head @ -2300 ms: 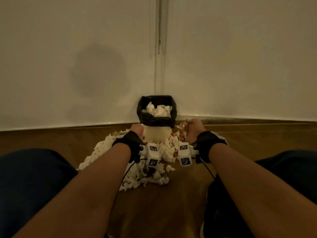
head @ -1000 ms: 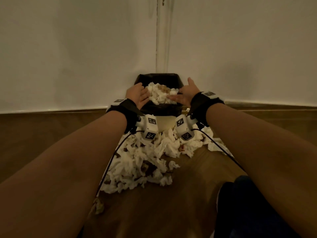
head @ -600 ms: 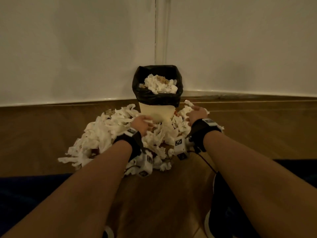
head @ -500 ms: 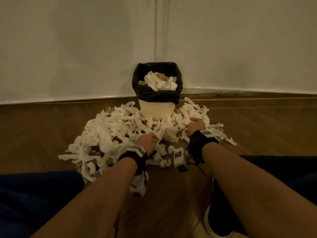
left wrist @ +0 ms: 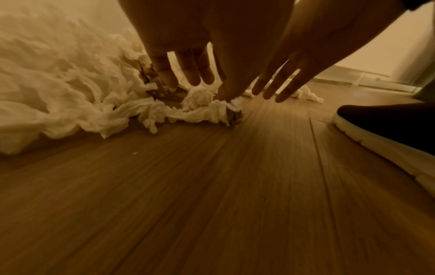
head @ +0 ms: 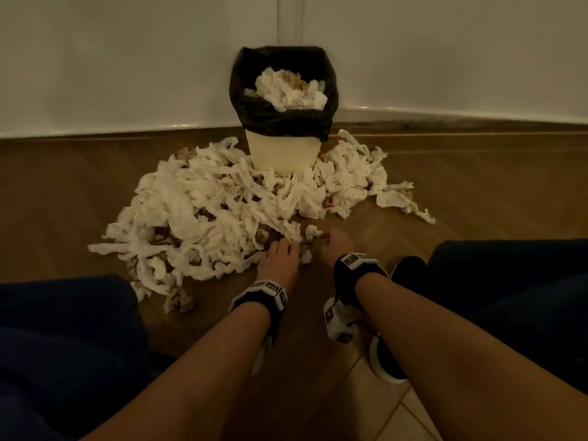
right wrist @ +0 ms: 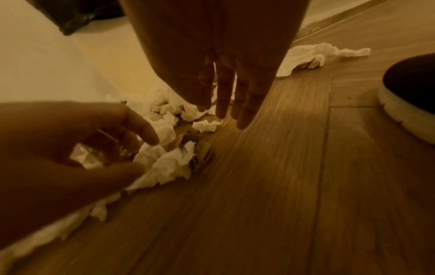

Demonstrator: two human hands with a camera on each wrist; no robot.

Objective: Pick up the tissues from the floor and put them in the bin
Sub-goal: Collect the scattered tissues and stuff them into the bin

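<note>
Reaching with straight fingers (left wrist: 164, 74), both hands touch tissues (head: 203, 218).

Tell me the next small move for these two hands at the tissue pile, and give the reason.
Probably close both hands around the nearest clump. The left hand and right hand reach with straight, spread fingers to the near edge of the heap of crumpled white tissues on the brown wooden floor, holding nothing yet. The cream bin with the black liner already looks heaped, so a modest scoop seems wise.
</note>
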